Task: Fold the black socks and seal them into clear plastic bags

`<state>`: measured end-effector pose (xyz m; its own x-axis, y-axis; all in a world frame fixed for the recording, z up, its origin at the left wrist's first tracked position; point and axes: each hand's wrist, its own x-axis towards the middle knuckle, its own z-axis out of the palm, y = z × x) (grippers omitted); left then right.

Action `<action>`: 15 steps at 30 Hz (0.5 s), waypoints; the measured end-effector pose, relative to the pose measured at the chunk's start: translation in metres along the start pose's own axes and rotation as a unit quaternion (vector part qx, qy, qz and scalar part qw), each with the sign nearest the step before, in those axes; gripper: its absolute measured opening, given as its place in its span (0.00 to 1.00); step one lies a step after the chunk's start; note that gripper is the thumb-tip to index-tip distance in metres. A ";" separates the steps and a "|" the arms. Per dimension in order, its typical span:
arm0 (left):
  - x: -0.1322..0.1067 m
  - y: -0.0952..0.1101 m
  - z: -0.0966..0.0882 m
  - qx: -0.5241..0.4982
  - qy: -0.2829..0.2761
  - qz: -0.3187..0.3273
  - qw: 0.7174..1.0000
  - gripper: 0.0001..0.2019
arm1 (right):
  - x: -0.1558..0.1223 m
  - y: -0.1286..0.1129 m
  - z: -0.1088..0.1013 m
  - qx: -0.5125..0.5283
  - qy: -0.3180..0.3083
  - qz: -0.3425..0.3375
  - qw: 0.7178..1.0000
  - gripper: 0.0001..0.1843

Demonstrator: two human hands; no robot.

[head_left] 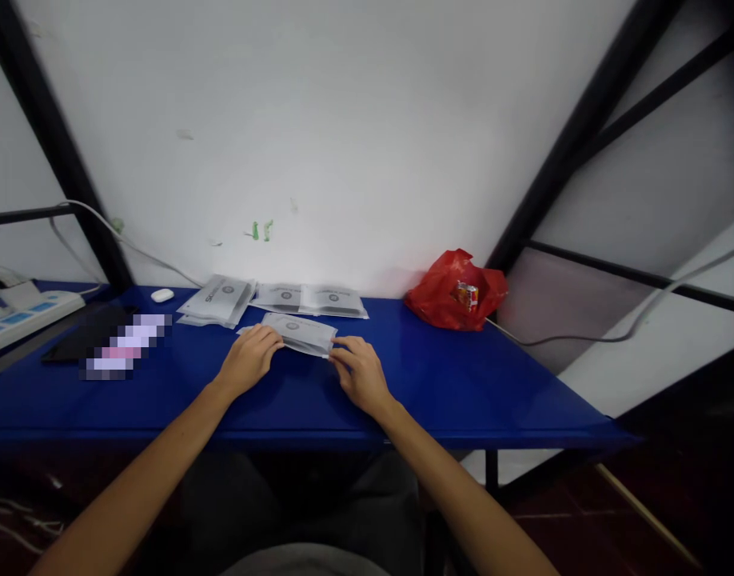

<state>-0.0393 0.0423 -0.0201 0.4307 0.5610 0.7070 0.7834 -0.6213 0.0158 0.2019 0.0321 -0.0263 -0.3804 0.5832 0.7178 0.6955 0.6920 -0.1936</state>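
A translucent, frosted zip bag [304,334] with a round dark print lies between my hands near the middle of the blue table. My left hand [251,356] grips its left end, fingers curled over the edge. At the bag's right corner, my right hand [360,372] pinches the edge between thumb and fingers. Just behind it, flat frosted bags [334,301] with similar prints lie in a row against the wall. A stack of such bags [220,300] rests farther left, overlapping slightly.
A red plastic bag [454,296] sits at the table's back right. On the left are a small white case [161,295], a dark flat object [82,340] partly under a pixelated patch, and a white power strip [34,320]. Black metal frame posts [559,152] flank the blue table [451,400].
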 end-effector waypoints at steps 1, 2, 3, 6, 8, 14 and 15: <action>0.000 0.000 0.000 0.000 0.002 0.001 1.000 0.11 | 0.000 0.000 0.000 0.002 -0.005 0.003 1.000 0.08; 0.000 -0.001 0.000 0.001 0.003 0.003 1.000 0.11 | 0.000 0.000 0.000 0.004 -0.010 0.006 1.000 0.08; 0.000 -0.001 0.000 0.001 0.003 0.005 1.000 0.11 | 0.000 0.000 -0.001 0.005 -0.013 0.008 1.000 0.08; 0.000 -0.001 -0.001 0.000 0.005 0.010 1.000 0.11 | 0.000 0.001 0.000 0.008 -0.013 0.009 1.000 0.08; 0.000 0.000 -0.002 0.001 0.008 0.011 1.000 0.11 | -0.001 0.002 0.001 0.010 -0.007 0.007 1.000 0.08; 0.001 0.000 -0.002 0.005 0.011 0.016 1.000 0.10 | -0.003 0.005 0.003 0.007 0.001 0.013 1.000 0.08; 0.001 0.000 -0.001 0.005 0.011 0.016 1.000 0.10 | -0.003 0.005 0.004 0.005 0.003 0.014 1.000 0.08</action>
<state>-0.0393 0.0418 -0.0185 0.4458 0.5280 0.7229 0.7740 -0.6331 -0.0149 0.2041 0.0355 -0.0315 -0.3579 0.5993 0.7161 0.6994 0.6802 -0.2197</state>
